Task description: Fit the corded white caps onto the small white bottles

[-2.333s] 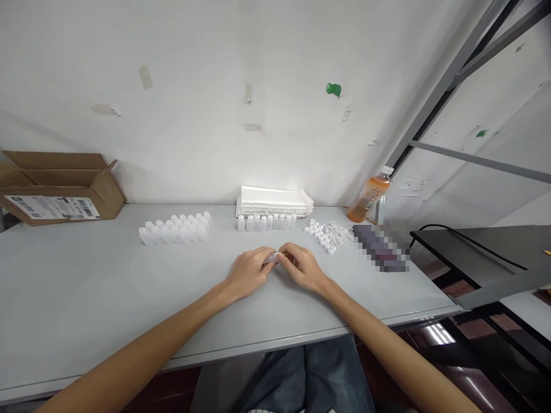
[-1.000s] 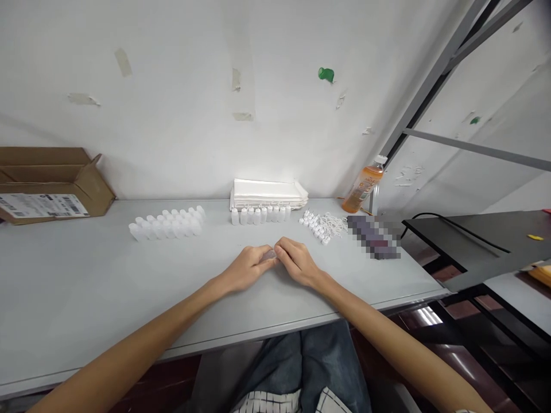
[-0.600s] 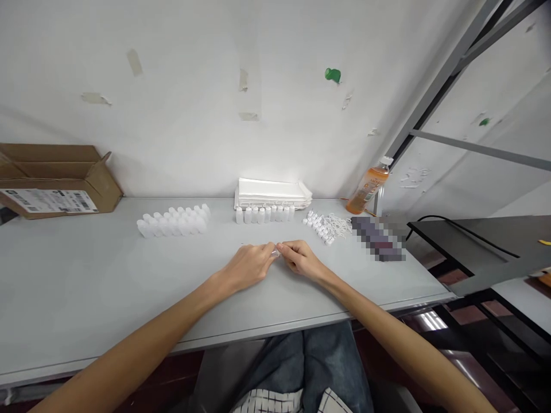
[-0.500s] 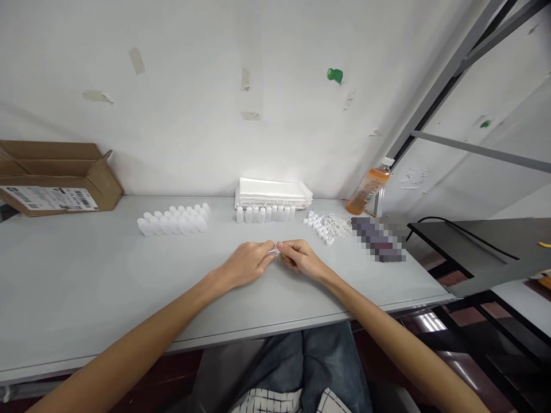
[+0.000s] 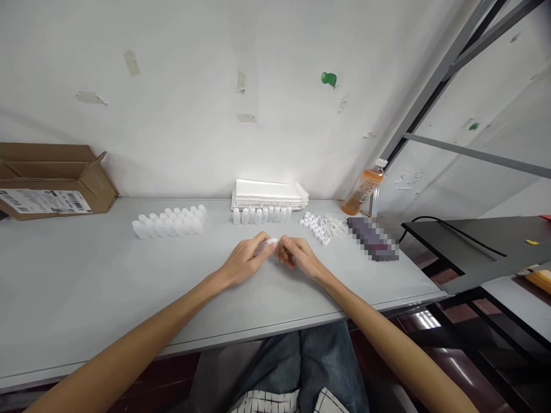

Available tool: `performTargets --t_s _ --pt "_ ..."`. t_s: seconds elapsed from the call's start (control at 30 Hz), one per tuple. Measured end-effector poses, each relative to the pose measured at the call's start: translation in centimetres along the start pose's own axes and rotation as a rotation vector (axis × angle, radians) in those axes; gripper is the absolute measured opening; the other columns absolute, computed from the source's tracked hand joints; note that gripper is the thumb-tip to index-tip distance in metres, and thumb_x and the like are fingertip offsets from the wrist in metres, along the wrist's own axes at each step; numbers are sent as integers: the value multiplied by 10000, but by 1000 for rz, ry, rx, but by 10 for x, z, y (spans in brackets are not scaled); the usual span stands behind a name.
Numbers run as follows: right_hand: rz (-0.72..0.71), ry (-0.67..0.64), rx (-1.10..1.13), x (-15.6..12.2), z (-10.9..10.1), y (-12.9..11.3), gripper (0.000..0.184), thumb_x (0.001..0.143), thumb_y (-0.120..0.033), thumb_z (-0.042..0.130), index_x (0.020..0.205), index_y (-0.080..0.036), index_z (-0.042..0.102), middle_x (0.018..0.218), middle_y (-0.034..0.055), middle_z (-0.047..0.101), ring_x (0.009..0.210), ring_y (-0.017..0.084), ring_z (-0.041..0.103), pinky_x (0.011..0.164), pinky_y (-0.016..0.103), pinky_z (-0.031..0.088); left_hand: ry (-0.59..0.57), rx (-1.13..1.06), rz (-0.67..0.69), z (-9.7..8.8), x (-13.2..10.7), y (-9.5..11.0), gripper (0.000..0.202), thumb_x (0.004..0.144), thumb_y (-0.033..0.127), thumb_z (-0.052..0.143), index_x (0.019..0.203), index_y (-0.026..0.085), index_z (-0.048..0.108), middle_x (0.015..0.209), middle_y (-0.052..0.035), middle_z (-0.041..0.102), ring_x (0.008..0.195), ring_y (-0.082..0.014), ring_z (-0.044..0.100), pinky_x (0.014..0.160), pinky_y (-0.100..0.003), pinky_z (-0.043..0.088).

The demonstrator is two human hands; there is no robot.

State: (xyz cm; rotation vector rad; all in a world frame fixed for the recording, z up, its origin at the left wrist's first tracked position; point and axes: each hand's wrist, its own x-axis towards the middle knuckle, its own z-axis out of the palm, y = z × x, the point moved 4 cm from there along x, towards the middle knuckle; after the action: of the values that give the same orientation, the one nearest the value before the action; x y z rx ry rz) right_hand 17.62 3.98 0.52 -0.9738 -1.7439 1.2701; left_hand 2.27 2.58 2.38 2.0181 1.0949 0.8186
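Note:
My left hand (image 5: 243, 261) and my right hand (image 5: 299, 258) meet at the middle of the grey table (image 5: 77, 269). Between their fingertips is a small white translucent plastic piece (image 5: 269, 243), partly hidden by my fingers; I cannot tell its exact shape. Both hands pinch it. Beyond them stand a block of several white plastic bottles (image 5: 167, 222), a row of smaller white bottles (image 5: 260, 215), and a heap of white caps with tangled white cords (image 5: 321, 228), which lies nearest to my right hand.
A stack of white trays (image 5: 269, 195) stands against the wall. An orange drink bottle (image 5: 364, 192) and a pixelated object (image 5: 372, 238) are at the right, and an open cardboard box (image 5: 51, 180) at the far left. The table's front edge runs below my forearms.
My fingers have shifted on the small white piece, and my hands have opened slightly around it. The view has moved a little with my head. The items on the table have not moved.

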Motion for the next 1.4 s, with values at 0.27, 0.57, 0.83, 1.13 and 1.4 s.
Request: performTargets --t_s 0.27,0.57,0.83,1.13,1.4 --pt "-12 -9 -69 -1 2 -1 358 844 -513 575 842 -156 600 671 -4 603 428 71 479 422 209 371 214 -197 -57 -10 6 -7 405 940 509 341 891 194 592 848 -25 627 804 -151 567 711 -253 427" --pt "44 17 183 2 -1 -5 257 766 -377 678 861 -148 610 783 44 667 469 111 604 388 205 391 296 -200 -117 -9 8 -18 346 878 509 474 979 191 565 793 -20 616 697 -138 553 586 -239 420" --pt "-32 117 237 1 -9 -7 175 719 -237 660 875 -159 641 835 45 673 528 127 626 425 234 453 327 -227 -133 -10 8 -24 286 833 455 547 960 200 519 782 -9 625 630 -131 574 531 -230 417" --pt "-53 240 290 3 -16 -8 303 725 -366 731 928 -157 645 828 69 712 533 152 651 427 244 481 279 9 -69 -9 3 -9 246 873 390 489 989 200 593 893 -12 657 785 -163 583 610 -230 407" --pt "-44 188 257 5 -13 -3 295 716 -413 738 838 -148 696 775 65 710 613 175 674 468 257 506 174 89 4 1 4 -13 300 894 402 447 957 191 651 929 -40 683 812 -180 597 639 -244 446"
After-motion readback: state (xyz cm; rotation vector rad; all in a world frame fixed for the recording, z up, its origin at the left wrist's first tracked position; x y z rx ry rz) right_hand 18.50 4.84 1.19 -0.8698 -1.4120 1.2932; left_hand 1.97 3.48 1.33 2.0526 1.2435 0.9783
